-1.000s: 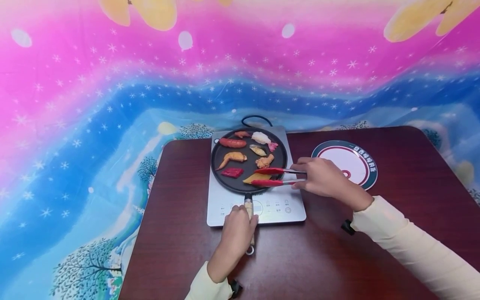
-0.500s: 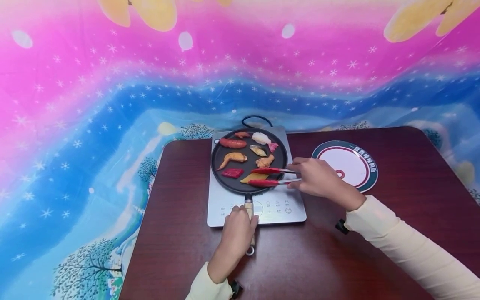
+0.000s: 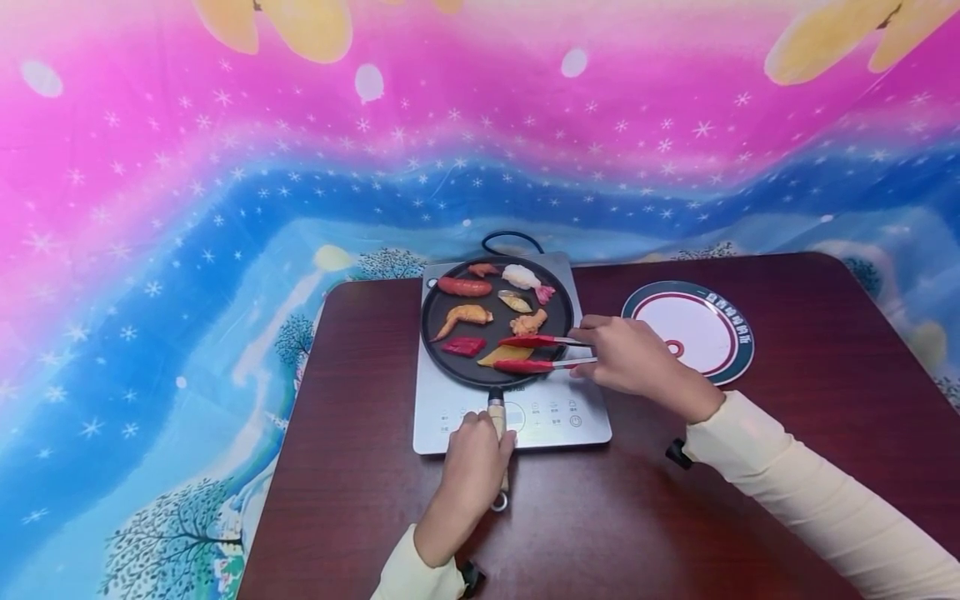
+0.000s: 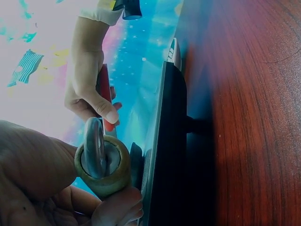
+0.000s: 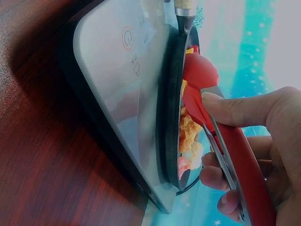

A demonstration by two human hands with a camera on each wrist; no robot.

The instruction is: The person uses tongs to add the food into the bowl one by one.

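Observation:
My left hand (image 3: 477, 450) grips the wooden handle (image 4: 106, 188) of a round black frying pan (image 3: 450, 367), which sits on a silver induction cooker (image 3: 435, 425). With my right hand (image 3: 626, 354) I hold red-tipped metal tongs (image 5: 244, 174); thumb and fingers lie on opposite sides of them. The red tips stand apart around a flat yellow piece of food (image 3: 507, 356) at the pan's near right side. Whether the tips touch it I cannot tell. A dark red slice (image 3: 463, 346) lies left of it, and a fried chunk (image 3: 528, 322) just behind.
Farther back in the pan are a sausage (image 3: 465, 287), a chicken wing (image 3: 465, 315), a shell-like piece (image 3: 515, 301) and a white-and-pink shrimp piece (image 3: 521, 276). A green-rimmed plate (image 3: 738, 358) stands on the brown table (image 3: 352, 400) at right. A patterned cloth (image 3: 225, 208) hangs behind.
My right hand and the tongs have moved a little left over the pan. The yellow piece has shifted slightly left as well. The left hand has stayed on the handle.

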